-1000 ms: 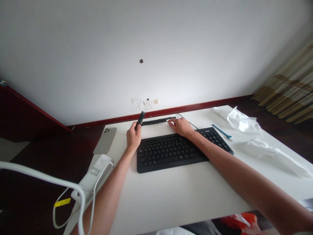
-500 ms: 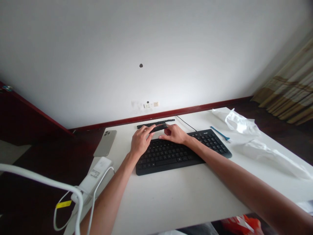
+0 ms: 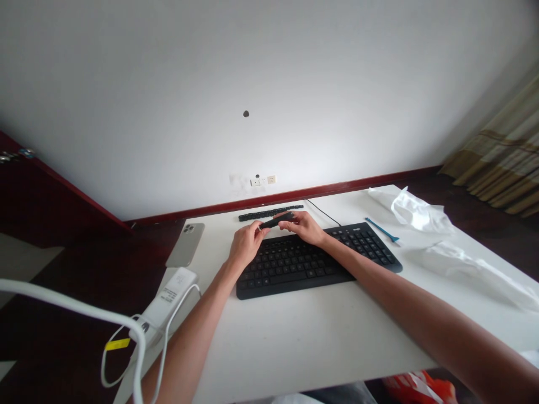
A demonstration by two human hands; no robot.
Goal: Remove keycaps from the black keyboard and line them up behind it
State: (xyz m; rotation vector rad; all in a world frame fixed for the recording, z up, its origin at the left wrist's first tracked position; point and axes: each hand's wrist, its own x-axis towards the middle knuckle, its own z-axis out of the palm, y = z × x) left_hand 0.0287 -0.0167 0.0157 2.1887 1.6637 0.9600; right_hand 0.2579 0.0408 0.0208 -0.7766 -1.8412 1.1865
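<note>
Both my hands hold a small black oblong object [image 3: 276,220] just above the far edge of a black keyboard [image 3: 295,278]; its kind is not clear. My left hand [image 3: 246,242] pinches its left end between thumb and fingers. At the other end, the fingers and thumb of my right hand [image 3: 306,227] close on it, partly hiding it. The object tilts a little, right end higher. Beyond the hands, loose black keycaps [image 3: 255,215] lie in rows near the back of the table. My right forearm passes over the keyboard, covering some keys.
On the white table [image 3: 303,336], a phone [image 3: 185,245] and a white power strip [image 3: 170,297] with cables are at the left. A blue brush [image 3: 382,229] and crumpled white plastic bags [image 3: 421,210] lie at the right. A cable [image 3: 323,212] runs behind the keyboard.
The black object has turned in my hands, its right end now tilted up. My left fingers have shifted to a closer pinch on its end. The view has moved slightly.
</note>
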